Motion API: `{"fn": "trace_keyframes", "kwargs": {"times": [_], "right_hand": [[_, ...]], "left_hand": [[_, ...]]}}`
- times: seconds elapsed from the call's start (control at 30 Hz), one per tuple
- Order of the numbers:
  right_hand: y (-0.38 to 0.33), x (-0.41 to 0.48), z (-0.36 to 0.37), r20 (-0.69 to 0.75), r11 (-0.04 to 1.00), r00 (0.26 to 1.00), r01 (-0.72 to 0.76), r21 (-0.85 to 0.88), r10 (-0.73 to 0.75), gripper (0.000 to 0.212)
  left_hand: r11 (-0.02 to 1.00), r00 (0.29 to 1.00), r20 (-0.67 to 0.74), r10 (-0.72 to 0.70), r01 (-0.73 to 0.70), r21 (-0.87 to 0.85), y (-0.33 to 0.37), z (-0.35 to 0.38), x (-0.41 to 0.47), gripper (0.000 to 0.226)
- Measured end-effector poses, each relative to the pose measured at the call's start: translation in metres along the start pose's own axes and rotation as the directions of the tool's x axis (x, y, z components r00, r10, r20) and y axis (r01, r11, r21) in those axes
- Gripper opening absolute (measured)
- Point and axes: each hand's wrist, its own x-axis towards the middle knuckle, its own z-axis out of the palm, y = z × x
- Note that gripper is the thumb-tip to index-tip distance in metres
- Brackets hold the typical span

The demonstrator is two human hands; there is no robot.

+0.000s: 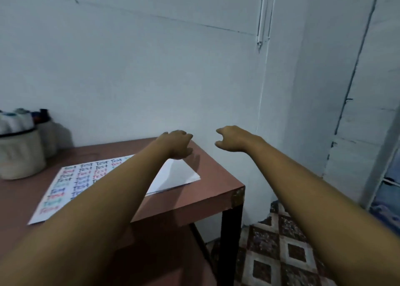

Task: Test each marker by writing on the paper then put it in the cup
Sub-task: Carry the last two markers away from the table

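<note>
Fingers [184,134] loose, empty on left hand [176,144], right hand [233,139]; markers [15,121] stand in cup [20,156]

White markers [16,121] stand in the beige cup [21,158] near the flat, word-covered paper [65,188].

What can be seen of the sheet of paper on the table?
The paper is a white rectangular sheet lying flat on the reddish-brown table, turned at an angle to its edges. Its left part carries rows of the handwritten word Test in black, red, blue and green; its right end is blank. The left forearm crosses above it and hides the middle; whether it touches cannot be told. A shadow falls on the blank end.
</note>
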Motion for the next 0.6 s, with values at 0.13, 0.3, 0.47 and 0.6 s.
{"fn": "trace_keyframes", "kwargs": {"times": [0.13, 0.3, 0.47, 0.6], "right_hand": [[-0.055, 0.015, 0.015, 0.015, 0.996, 0.996, 0.082, 0.033, -0.083, 0.047], [-0.109, 0.029, 0.035, 0.041, 0.988, 0.988, 0.146, 0.044, -0.148, 0.034], [-0.140, 0.049, 0.055, 0.031, 0.962, 0.975, 0.222, -0.158, -0.220, 0.047], [-0.157, 0.041, 0.069, 0.074, 0.962, 0.971, 0.235, -0.140, -0.226, 0.041]], "left_hand": [[0.994, 0.994, 0.006, -0.112, 0.112, 0.000, -0.057, 0.009, -0.031, 0.055], [0.975, 0.974, 0.039, -0.222, 0.222, 0.008, -0.112, 0.020, -0.071, 0.058], [0.947, 0.944, 0.075, -0.321, 0.321, 0.010, -0.153, 0.036, -0.111, 0.057], [0.913, 0.908, 0.119, -0.401, 0.407, -0.027, -0.177, 0.055, -0.138, 0.056]]}}
